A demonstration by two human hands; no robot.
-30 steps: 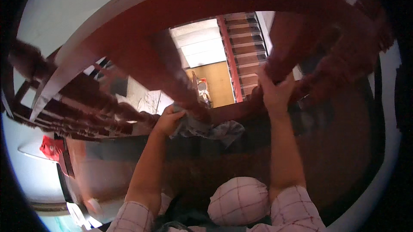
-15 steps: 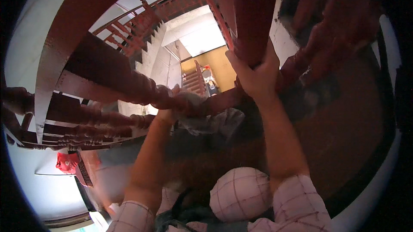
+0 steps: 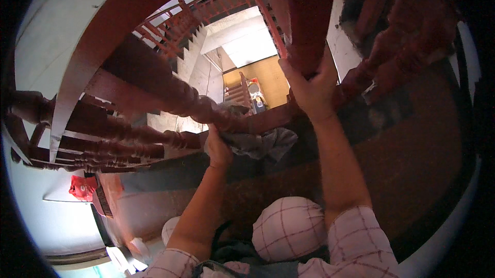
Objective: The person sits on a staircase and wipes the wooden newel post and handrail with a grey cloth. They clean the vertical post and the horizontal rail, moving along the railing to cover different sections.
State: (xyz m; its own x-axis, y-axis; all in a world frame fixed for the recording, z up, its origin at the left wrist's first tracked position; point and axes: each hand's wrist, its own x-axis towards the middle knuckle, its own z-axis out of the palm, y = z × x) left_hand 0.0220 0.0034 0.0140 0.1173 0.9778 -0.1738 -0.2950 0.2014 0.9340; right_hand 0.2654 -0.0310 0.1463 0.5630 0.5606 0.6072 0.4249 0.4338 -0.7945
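My left hand (image 3: 219,148) is at the lower end of a dark red turned baluster (image 3: 193,105), its fingers mostly hidden behind the wood. A crumpled grey cloth (image 3: 265,141) is gripped in that hand; it wraps behind the baluster and its loose end hangs out to the right. My right hand (image 3: 315,88) is closed around the lower part of a thick square red post (image 3: 308,20), thumb on its left side and fingers on the right.
More red balusters (image 3: 111,126) run off to the left under a wide handrail (image 3: 95,46). Beyond the railing a stairwell drops to a yellowish floor (image 3: 270,85), with lower stairs (image 3: 188,66). A red bag (image 3: 82,188) and a brush (image 3: 103,203) are at the far left.
My left hand has shifted right and slightly lower on screen, its fingers now behind the baluster. The view has swung a little. My right hand keeps its hold on the post.
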